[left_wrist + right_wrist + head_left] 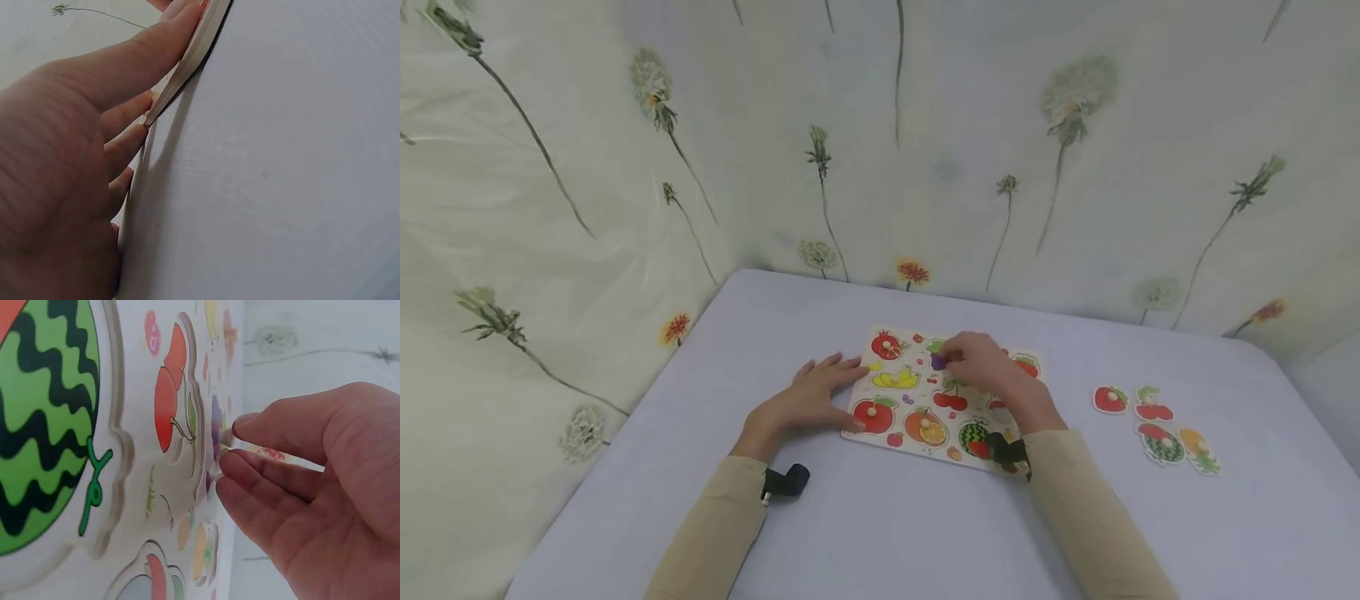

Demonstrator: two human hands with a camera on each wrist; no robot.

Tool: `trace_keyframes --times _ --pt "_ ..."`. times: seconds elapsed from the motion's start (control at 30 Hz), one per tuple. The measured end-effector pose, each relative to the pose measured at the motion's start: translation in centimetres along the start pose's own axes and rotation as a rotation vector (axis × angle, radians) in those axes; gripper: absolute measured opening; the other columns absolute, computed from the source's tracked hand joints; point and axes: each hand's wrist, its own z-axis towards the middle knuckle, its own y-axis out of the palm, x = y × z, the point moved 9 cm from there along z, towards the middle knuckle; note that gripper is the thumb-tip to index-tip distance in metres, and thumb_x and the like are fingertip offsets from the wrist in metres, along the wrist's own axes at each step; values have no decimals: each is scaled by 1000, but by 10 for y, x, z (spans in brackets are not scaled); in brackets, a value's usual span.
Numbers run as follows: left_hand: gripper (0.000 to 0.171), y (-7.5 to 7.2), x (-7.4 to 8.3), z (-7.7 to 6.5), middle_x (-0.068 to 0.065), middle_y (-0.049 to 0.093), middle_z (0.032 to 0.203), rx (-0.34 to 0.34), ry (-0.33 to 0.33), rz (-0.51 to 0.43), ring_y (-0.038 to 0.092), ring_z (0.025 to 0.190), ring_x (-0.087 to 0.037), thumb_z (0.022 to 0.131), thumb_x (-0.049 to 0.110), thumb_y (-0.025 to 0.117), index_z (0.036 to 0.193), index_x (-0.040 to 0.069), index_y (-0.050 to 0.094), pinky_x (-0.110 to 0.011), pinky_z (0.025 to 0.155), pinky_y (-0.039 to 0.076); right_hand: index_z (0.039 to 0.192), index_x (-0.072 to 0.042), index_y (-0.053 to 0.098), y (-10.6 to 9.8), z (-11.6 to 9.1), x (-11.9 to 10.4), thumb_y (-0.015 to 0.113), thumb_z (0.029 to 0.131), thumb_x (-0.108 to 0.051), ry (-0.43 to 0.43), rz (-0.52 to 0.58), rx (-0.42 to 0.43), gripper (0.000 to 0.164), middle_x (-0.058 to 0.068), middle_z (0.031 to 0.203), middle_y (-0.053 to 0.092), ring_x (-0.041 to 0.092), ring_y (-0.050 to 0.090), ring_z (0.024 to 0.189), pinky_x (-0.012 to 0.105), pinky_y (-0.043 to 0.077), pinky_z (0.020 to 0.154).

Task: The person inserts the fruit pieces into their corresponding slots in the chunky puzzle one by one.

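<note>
A fruit puzzle board [917, 447] lies flat on the table. My right hand [988, 367] reaches over it; in the right wrist view its thumb and fingers pinch the small knob [226, 435] of a purple grape piece [217, 422]. Whether that piece sits fully in its recess, I cannot tell. At the board's left edge my left hand [808, 398] rests with fingers spread, its thumb [150, 56] lying along the edge near the red apple piece [874, 415]. Pomegranate [887, 346], banana [895, 379] and orange [925, 427] pieces are on the board.
Loose pieces lie right of the board: a strawberry [1109, 399], cherries [1153, 407], a watermelon [1161, 445] and an orange-yellow piece with green leaves [1200, 452]. Behind the white table [880, 533] hangs a flower-patterned curtain [940, 225].
</note>
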Motion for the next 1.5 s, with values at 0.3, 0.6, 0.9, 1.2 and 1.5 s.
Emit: trace_keyframes --times 0.3,0.6,0.9,1.2,1.5 --pt "93 0 0 0 10 29 164 15 -4 -4 9 157 -20 73 56 79 153 35 38 -55 127 3 125 -11 68 1 -7 -2 61 94 -15 0 9 46 32 8 125 63 27 54 107 44 52 97" --pt "93 -1 2 -1 10 29 164 17 -1 -16 9 157 -19 72 55 79 153 35 37 -53 127 3 121 -13 69 2 -13 3 59 96 -17 0 -2 72 27 4 127 61 25 54 111 45 50 103" --pt "92 -4 4 -4 11 28 164 10 -7 -28 8 157 -19 73 54 79 153 35 38 -53 127 2 127 -16 67 -1 -17 8 56 97 -19 18 -9 52 31 5 133 60 26 55 113 48 50 102" --pt "92 -3 3 -4 11 28 164 2 -2 -13 8 157 -18 73 55 78 153 34 37 -54 127 1 133 -17 62 -6 -30 19 55 97 -20 71 63 35 37 7 138 57 27 53 115 45 52 95" --pt "92 -1 6 -5 10 28 164 -2 2 -25 8 157 -19 73 54 80 153 34 38 -54 127 1 134 -14 59 -17 -38 40 53 98 -21 64 63 107 38 10 137 57 31 52 122 54 47 104"
